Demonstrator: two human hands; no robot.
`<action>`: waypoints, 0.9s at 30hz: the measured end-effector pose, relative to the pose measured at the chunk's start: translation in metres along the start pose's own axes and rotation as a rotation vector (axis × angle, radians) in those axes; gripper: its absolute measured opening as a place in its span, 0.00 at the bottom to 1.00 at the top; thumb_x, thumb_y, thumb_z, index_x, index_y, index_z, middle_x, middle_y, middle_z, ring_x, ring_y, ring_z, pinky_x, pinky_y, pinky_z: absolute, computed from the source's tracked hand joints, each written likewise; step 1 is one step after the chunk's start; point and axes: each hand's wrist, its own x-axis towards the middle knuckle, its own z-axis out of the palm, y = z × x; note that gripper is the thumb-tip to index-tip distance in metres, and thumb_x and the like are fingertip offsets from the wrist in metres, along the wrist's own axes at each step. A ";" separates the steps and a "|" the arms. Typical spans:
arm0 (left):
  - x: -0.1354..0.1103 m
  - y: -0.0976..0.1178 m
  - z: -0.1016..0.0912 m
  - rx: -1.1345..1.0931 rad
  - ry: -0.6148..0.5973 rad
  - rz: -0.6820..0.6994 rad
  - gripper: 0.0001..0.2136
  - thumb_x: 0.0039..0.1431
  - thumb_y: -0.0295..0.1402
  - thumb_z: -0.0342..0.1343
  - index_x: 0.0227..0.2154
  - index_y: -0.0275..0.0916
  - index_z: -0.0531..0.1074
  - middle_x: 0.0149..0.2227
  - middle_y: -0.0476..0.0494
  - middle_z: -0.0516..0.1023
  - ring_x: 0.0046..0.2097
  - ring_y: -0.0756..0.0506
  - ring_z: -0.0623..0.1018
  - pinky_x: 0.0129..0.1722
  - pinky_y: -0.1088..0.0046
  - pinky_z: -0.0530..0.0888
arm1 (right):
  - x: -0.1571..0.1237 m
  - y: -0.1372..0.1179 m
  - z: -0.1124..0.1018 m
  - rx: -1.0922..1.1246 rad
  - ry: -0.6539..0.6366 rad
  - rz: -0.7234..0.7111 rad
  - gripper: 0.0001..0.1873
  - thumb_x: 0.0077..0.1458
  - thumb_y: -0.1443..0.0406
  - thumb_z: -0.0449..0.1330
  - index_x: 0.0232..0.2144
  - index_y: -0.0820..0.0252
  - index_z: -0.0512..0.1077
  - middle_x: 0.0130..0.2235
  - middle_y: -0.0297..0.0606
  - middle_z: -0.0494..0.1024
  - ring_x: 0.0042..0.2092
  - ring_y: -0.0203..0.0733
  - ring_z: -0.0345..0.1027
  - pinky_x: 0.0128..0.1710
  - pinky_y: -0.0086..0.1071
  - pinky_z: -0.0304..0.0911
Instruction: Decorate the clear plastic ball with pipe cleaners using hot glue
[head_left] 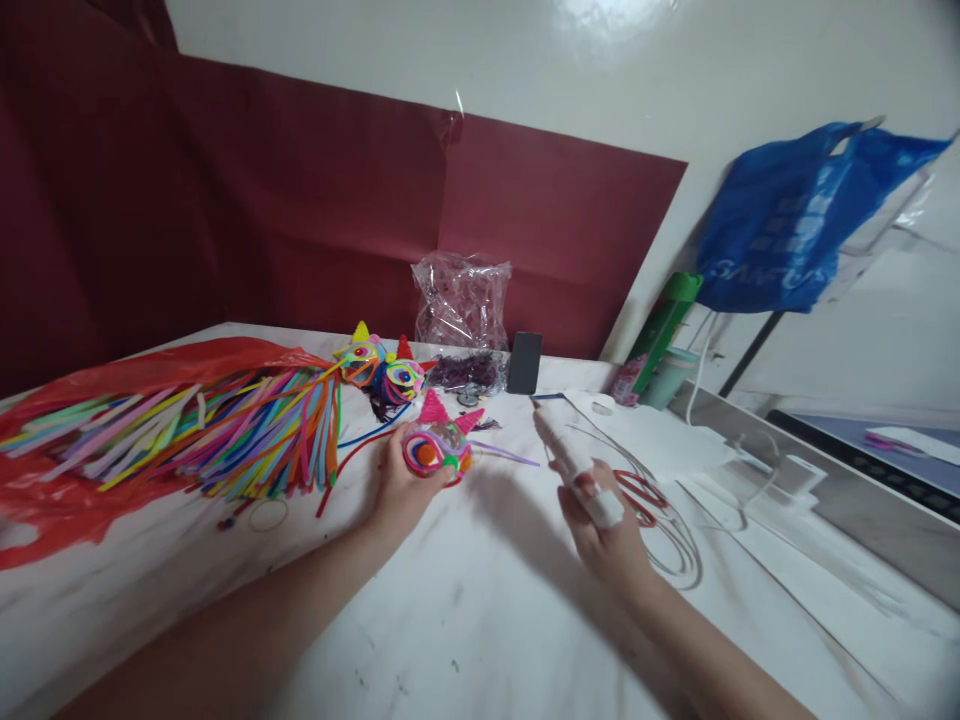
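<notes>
My left hand (401, 480) grips a small round craft figure (437, 445) wound from coloured pipe cleaners, with pink pointed ears and thin whiskers. It hovers just above the white table (480, 600). My right hand (600, 520) is closed around a white glue gun (574, 460), nozzle aimed up and left towards the figure, a short gap away. Two finished figures (382, 372) of the same kind sit behind, touching each other.
A big fan of coloured pipe cleaners (225, 420) lies on red plastic (45, 500) at left. Behind stand a clear bag (459, 300), a dark small box (524, 362), purple bits (465, 372). White and red cords (660, 510) coil at right; a blue bag (795, 220) hangs beyond.
</notes>
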 end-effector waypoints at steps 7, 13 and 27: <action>0.004 0.010 -0.002 -0.120 -0.026 -0.106 0.37 0.40 0.30 0.66 0.55 0.45 0.59 0.54 0.42 0.68 0.54 0.42 0.72 0.53 0.63 0.70 | 0.019 0.064 -0.011 -0.634 -0.365 0.286 0.09 0.59 0.70 0.50 0.37 0.65 0.69 0.38 0.49 0.76 0.40 0.50 0.70 0.38 0.35 0.61; 0.001 0.011 -0.004 -0.143 -0.088 -0.100 0.37 0.40 0.31 0.66 0.56 0.44 0.59 0.55 0.41 0.68 0.56 0.40 0.71 0.54 0.62 0.69 | 0.007 0.070 -0.007 -0.690 -0.487 0.250 0.05 0.52 0.72 0.56 0.31 0.66 0.72 0.35 0.51 0.78 0.43 0.54 0.69 0.40 0.37 0.59; -0.011 0.011 0.001 -0.004 -0.154 -0.004 0.39 0.37 0.27 0.65 0.56 0.44 0.58 0.58 0.39 0.64 0.57 0.39 0.69 0.53 0.62 0.69 | 0.021 -0.034 0.030 -0.070 -0.234 -0.495 0.18 0.59 0.74 0.50 0.50 0.60 0.67 0.38 0.45 0.74 0.38 0.45 0.66 0.36 0.36 0.67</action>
